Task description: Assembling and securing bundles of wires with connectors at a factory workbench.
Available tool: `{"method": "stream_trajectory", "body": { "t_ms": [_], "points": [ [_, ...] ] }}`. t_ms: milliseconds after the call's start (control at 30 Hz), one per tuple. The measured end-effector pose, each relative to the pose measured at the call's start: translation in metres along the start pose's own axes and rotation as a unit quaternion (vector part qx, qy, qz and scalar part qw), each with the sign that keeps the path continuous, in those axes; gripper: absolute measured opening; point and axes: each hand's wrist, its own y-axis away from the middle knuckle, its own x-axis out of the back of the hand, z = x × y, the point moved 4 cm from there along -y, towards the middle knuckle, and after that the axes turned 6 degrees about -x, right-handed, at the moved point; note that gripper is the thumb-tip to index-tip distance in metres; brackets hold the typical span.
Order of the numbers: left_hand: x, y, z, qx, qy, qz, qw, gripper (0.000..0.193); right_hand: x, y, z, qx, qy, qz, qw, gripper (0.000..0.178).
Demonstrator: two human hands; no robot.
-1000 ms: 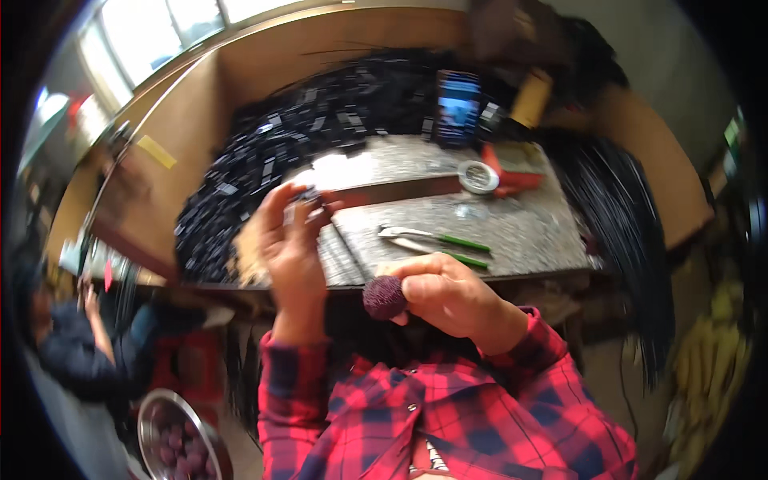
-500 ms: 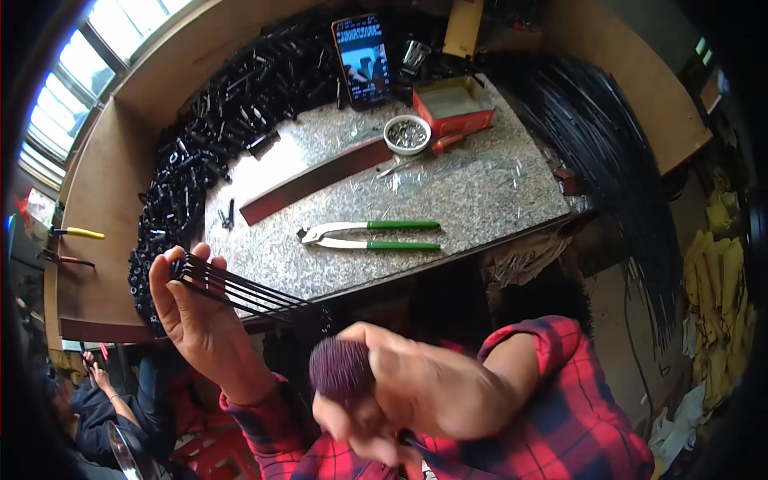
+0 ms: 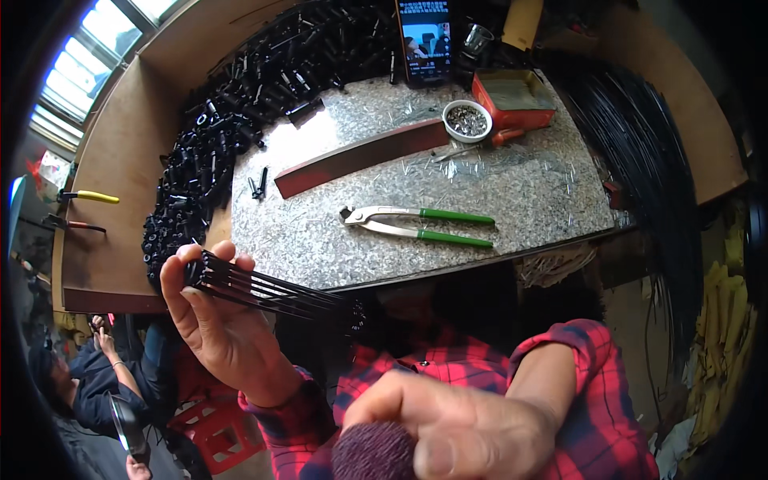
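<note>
My left hand (image 3: 232, 348) is raised at the table's near left edge, its fingers closed round a small black ribbed hub with several thin black rods (image 3: 276, 292) fanning out of it to the right. Low in front of my chest, my right hand (image 3: 480, 428) is closed on a round, dark purple bundle of fine strands (image 3: 374, 454), whose blunt end faces up. The lower part of that bundle is cut off by the picture's edge. Beyond both hands, pincers with green handles (image 3: 458, 216) lie on the speckled tabletop (image 3: 336, 256).
Small black tubes (image 3: 216, 152) are heaped along the left and back. A dark red bar (image 3: 360, 158), a white bowl of metal bits (image 3: 467, 122), a red box (image 3: 520, 116) and a propped phone (image 3: 426, 48) stand farther back. Long black rods (image 3: 640, 136) hang off the right. Another person (image 3: 112, 368) sits at left.
My right hand has lowered toward me with the purple bundle. My left hand keeps its hold on the black hub. The whole view has shifted, with the table now farther right.
</note>
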Motion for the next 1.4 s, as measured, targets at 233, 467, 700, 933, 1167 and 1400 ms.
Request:
{"method": "stream_trajectory", "body": {
  "t_ms": [233,467,700,933,1167,1400],
  "points": [
    [-0.001,0.0,0.0,0.004,-0.011,-0.007,1.0,0.034,0.01,-0.005,0.005,0.053,0.053,-0.103,0.992,0.041],
    [-0.005,0.0,-0.002,0.009,0.003,0.0,1.0,0.033,0.013,-0.001,0.003,0.017,0.064,-0.173,0.983,0.044],
    [-0.002,0.001,0.004,0.003,-0.02,-0.006,1.0,0.034,-0.005,-0.002,-0.009,0.131,0.191,-0.268,0.935,0.042],
    [-0.009,0.002,-0.003,0.015,0.019,-0.027,0.999,0.033,0.004,0.018,-0.008,0.188,0.269,-0.233,0.915,0.051],
    [0.001,0.005,0.009,0.011,0.032,-0.067,0.997,0.034,0.125,0.061,-0.092,0.395,0.147,0.272,0.865,0.039],
    [-0.012,0.005,0.006,0.011,-0.003,-0.015,1.0,0.033,0.282,0.152,-0.19,0.47,0.041,0.515,0.716,0.032]
  ]
}}
